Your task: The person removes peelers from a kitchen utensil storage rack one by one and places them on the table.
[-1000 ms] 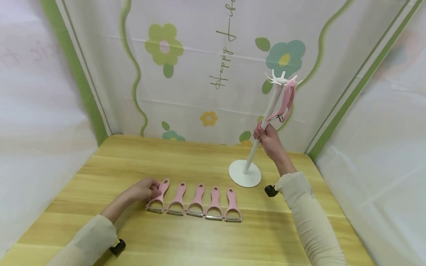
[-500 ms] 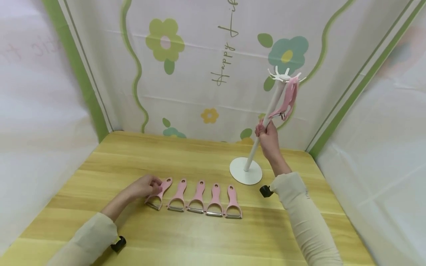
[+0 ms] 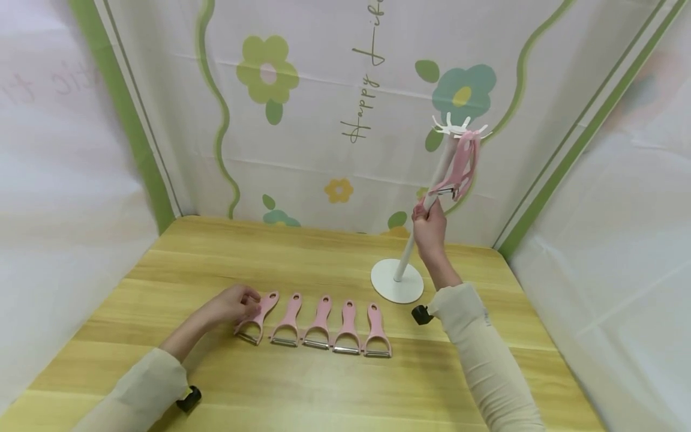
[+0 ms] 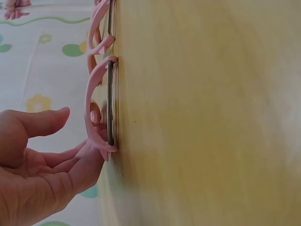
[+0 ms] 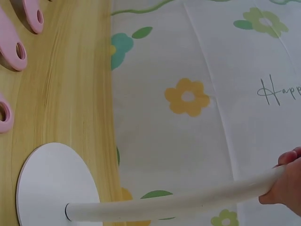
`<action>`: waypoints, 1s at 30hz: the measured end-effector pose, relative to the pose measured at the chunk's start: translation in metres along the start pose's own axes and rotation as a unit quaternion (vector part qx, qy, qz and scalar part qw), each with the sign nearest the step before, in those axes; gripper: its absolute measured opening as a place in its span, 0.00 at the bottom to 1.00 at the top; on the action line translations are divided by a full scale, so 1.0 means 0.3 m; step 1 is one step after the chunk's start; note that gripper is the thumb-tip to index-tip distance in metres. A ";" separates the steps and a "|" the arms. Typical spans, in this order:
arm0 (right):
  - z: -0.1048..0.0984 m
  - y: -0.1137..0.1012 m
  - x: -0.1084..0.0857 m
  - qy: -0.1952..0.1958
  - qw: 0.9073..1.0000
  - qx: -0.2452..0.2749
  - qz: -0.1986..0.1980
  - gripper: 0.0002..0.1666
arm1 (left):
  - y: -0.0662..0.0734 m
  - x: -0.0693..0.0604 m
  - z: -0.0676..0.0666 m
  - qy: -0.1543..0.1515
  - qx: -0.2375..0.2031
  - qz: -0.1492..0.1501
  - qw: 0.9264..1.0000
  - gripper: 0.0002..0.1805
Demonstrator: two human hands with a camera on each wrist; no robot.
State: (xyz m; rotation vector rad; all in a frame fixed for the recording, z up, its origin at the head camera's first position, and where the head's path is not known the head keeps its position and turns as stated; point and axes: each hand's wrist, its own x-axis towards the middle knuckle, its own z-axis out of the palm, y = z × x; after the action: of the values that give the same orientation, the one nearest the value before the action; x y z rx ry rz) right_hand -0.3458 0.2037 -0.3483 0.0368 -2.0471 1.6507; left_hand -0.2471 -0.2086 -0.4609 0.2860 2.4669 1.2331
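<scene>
In the head view my left hand (image 3: 237, 305) is at the leftmost pink peeler (image 3: 264, 307) of a row, which lies tilted. The left wrist view shows the fingers touching that peeler (image 4: 89, 103) near its handle, while the thumb stands apart from it; part of the handle is hidden. My right hand (image 3: 430, 228) grips the pole of a white hook stand (image 3: 406, 258) below its crown of hooks. Pink peelers (image 3: 460, 162) hang overlapping from the right-hand hooks, just above that hand. In the right wrist view the stand's round base (image 5: 54, 183) sits on the table.
More pink peelers (image 3: 323, 315) lie in a row across the wooden table (image 3: 302, 396), handles pointing away, blades nearer. The stand is right of and behind the row. A printed white curtain (image 3: 302, 138) rises behind the table, with white sheets at both sides.
The leftmost peeler has turned so its handle end leans further right. The hanging peelers have swung a little left round the pole, and my right wrist has shifted left.
</scene>
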 end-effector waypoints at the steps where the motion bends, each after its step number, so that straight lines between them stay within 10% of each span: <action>1: 0.002 -0.001 -0.002 0.006 1.000 -0.008 0.000 0.10 | 0.001 -0.001 0.000 0.000 0.002 0.002 1.000 0.20; 18: 0.045 -0.007 -0.028 0.105 0.988 -0.114 -0.012 0.06 | 0.005 -0.015 0.004 0.005 0.014 0.013 1.000 0.20; 30: 0.096 -0.013 -0.017 0.170 0.982 -0.079 -0.023 0.05 | 0.012 -0.017 -0.010 0.006 0.013 0.012 1.000 0.23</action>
State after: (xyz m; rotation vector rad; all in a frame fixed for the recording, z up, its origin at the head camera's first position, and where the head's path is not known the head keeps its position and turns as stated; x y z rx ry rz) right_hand -0.3505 0.1748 -0.3506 -0.2354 -1.8902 1.3547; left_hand -0.2436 -0.2103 -0.4553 0.3161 2.4970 1.2167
